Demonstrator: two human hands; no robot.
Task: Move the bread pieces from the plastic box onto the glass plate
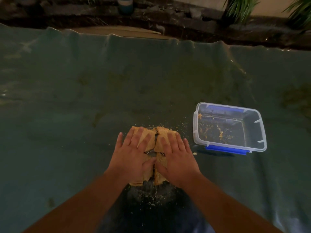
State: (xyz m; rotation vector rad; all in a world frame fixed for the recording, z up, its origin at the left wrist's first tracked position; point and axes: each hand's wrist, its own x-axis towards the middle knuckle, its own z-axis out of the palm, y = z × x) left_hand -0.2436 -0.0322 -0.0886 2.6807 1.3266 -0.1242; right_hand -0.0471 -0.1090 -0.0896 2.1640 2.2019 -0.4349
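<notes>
Several toasted bread pieces (149, 140) lie side by side on the glass plate (152, 154), whose ribbed glass shows only in the gaps between them. My left hand (133, 156) lies flat, fingers spread, on the left pieces. My right hand (176, 156) lies flat on the right pieces. My thumbs meet over the middle gap. The clear plastic box (229, 127) with blue clips stands to the right, holding only crumbs.
A dark green cloth (84, 98) covers the table. Crumbs (176, 127) are scattered around the plate and toward the box. A dark ledge with plants (239, 7) runs along the far edge. A cardboard sheet (121, 31) lies beyond the cloth.
</notes>
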